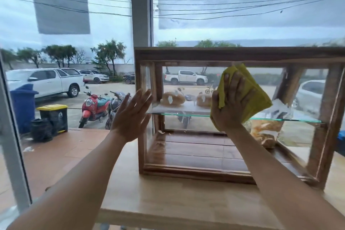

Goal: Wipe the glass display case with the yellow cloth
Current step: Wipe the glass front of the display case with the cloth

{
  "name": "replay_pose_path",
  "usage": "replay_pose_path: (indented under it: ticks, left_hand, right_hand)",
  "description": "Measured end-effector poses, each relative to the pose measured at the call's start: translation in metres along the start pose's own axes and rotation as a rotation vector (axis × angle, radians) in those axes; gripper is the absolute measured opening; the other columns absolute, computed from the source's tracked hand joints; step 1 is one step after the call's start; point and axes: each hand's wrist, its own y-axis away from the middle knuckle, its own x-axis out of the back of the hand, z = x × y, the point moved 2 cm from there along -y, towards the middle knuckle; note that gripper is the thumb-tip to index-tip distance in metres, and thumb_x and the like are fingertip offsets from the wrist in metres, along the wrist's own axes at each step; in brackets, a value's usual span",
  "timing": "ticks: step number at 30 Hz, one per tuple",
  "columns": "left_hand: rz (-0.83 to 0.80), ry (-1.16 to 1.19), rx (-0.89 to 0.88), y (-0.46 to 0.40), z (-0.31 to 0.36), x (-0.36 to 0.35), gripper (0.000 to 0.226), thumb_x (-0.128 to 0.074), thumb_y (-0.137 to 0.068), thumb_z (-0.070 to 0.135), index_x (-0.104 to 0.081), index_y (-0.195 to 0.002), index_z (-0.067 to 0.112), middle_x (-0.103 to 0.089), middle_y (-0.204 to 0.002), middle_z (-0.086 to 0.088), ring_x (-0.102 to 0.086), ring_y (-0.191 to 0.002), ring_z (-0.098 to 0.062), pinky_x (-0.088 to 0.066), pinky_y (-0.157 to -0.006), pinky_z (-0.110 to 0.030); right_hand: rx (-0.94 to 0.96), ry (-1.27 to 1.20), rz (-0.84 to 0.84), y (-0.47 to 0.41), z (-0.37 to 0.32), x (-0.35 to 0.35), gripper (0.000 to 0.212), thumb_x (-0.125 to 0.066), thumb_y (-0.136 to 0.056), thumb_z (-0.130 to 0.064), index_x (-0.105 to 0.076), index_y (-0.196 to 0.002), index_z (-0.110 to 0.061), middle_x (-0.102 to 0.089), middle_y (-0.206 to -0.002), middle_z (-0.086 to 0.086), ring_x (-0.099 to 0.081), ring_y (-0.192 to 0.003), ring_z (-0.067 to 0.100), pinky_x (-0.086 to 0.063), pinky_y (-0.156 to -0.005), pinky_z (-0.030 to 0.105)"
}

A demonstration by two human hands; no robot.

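tabletop (186, 201) carries display case (233, 55); left hand (130, 115), flat and empty, steadies its corner; right hand (230, 104) presses yellow cloth (255, 97) against front glass.

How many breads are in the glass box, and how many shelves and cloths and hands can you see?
Bagged breads: 3, two on the upper glass shelf and one at the bottom right
Glass shelf: 1
Yellow cloth: 1
Hands: 2, left hand and right hand
Total: 7
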Motion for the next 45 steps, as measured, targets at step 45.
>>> replay_pose_path:
  ticks: [45]
  left_hand:
    - [0.087,-0.101,-0.028,-0.002,-0.019,-0.017,0.069,-0.044,-0.092,0.044,-0.030,-0.148,0.005,-0.030,-0.156,-0.009,-0.022,-0.145,-0.021,-0.027,-0.114,-0.044]
  right_hand:
    - [0.385,0.105,0.096,0.009,-0.092,-0.043,0.051,-0.035,-0.099,-0.036,-0.039,-0.147,-0.018,-0.036,-0.154,0.004,-0.029,-0.144,0.026,-0.021,-0.116,0.054]
